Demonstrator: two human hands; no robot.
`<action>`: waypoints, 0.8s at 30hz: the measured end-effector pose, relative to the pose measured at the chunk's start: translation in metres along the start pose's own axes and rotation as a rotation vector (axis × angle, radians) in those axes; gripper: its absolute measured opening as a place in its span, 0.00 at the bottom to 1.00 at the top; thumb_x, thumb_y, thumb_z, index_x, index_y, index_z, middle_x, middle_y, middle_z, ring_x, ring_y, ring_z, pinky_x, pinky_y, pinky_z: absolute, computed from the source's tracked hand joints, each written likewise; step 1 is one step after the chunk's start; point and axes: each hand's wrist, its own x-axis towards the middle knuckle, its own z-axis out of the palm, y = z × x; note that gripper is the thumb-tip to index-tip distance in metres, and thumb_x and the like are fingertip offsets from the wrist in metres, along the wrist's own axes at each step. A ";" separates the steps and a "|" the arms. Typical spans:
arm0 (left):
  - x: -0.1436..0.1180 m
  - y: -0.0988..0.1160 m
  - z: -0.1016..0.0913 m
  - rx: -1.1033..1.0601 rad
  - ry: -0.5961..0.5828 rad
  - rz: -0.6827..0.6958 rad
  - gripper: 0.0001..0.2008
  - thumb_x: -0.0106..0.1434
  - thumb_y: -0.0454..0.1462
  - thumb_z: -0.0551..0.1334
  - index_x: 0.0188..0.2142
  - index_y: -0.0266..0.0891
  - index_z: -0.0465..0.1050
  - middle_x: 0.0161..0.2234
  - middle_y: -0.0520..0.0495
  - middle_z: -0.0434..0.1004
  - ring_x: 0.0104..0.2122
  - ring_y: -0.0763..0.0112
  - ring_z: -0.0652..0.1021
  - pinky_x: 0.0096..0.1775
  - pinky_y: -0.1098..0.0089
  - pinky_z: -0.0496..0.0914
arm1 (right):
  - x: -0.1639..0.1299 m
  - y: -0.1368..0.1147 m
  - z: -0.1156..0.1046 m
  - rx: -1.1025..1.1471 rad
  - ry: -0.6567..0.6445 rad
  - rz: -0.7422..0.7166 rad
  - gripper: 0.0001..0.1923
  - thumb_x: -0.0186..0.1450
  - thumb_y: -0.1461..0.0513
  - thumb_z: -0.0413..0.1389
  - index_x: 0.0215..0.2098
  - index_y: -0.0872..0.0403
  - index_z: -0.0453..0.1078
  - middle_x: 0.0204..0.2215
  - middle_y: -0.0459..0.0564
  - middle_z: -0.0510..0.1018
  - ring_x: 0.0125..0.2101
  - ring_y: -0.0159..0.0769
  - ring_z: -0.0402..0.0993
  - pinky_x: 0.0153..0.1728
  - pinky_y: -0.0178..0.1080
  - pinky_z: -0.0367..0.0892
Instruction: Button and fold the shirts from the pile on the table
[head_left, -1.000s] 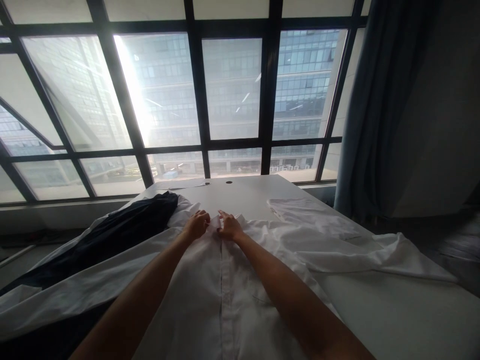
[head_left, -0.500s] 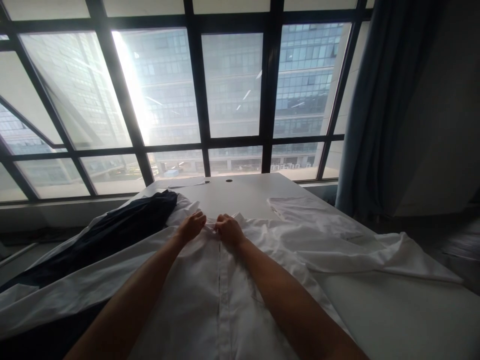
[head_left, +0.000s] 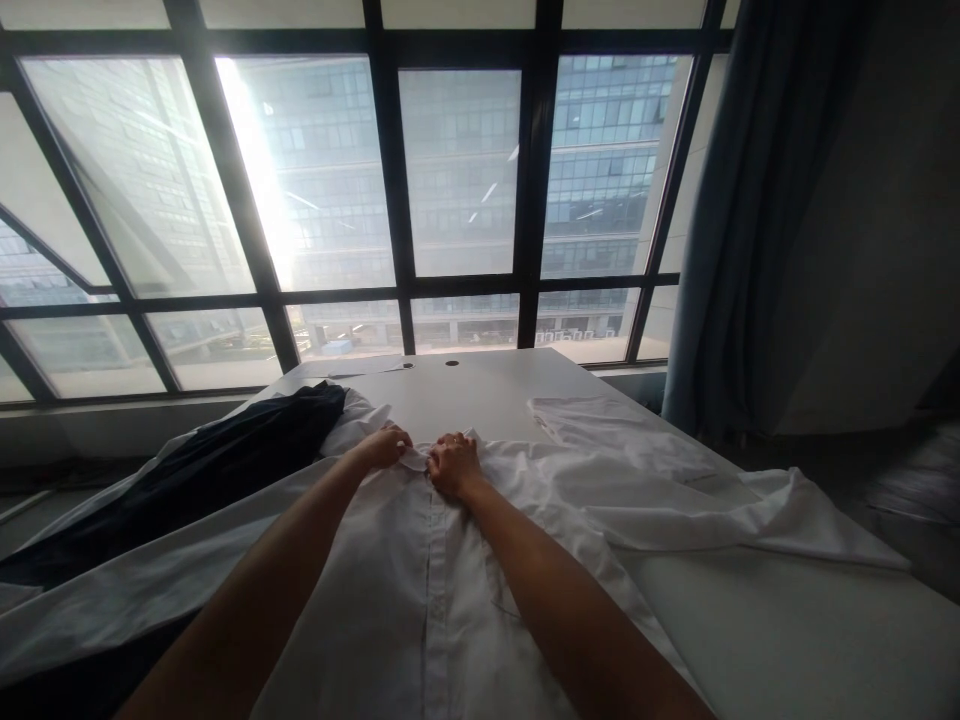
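A white button-front shirt (head_left: 375, 590) lies spread on the white table, its collar end away from me and its front placket running down the middle. My left hand (head_left: 386, 446) pinches the collar on the left of the neck opening. Just to the right of it, my right hand (head_left: 454, 463) has its fingers bent over the collar at the top of the placket. The fingertips of the right hand are partly hidden. One long sleeve (head_left: 795, 515) stretches out to the right.
Dark navy cloth (head_left: 255, 440) lies on white fabric at the left. Another folded white garment (head_left: 600, 425) rests to the right of the collar. The white table (head_left: 495, 385) reaches toward tall windows, with a blue-grey curtain (head_left: 712, 250) at the right.
My right hand has turned flatter over the collar, with its fingers showing more. The left hand has shifted slightly, its thumb now visible. The view has moved a little to the right.
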 end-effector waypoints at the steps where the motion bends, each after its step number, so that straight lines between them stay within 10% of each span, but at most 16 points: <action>1: 0.004 -0.004 -0.002 -0.023 -0.038 -0.010 0.08 0.57 0.39 0.63 0.34 0.39 0.79 0.40 0.42 0.80 0.43 0.60 0.77 0.51 0.63 0.69 | 0.000 0.001 0.001 -0.002 0.002 0.007 0.16 0.67 0.56 0.52 0.44 0.54 0.77 0.50 0.57 0.75 0.54 0.47 0.63 0.56 0.49 0.52; 9: 0.019 -0.013 -0.027 -0.229 -0.118 -0.065 0.14 0.49 0.41 0.67 0.35 0.37 0.76 0.29 0.48 0.77 0.25 0.72 0.74 0.26 0.75 0.67 | 0.003 0.004 -0.005 0.059 0.030 0.072 0.16 0.67 0.54 0.51 0.41 0.53 0.77 0.46 0.56 0.76 0.51 0.43 0.66 0.58 0.47 0.48; 17: 0.014 0.002 -0.019 -0.184 0.270 -0.106 0.17 0.56 0.37 0.64 0.46 0.37 0.74 0.31 0.47 0.78 0.29 0.68 0.76 0.31 0.71 0.70 | 0.008 0.050 -0.012 0.056 -0.010 0.294 0.24 0.67 0.57 0.49 0.60 0.49 0.67 0.60 0.54 0.68 0.59 0.43 0.61 0.61 0.49 0.48; 24: 0.008 -0.004 -0.001 -0.083 0.153 -0.166 0.15 0.62 0.46 0.60 0.40 0.37 0.75 0.32 0.45 0.79 0.34 0.64 0.78 0.38 0.68 0.71 | 0.009 0.068 -0.004 0.079 -0.001 0.292 0.29 0.64 0.54 0.55 0.62 0.52 0.64 0.57 0.56 0.72 0.57 0.44 0.65 0.57 0.46 0.56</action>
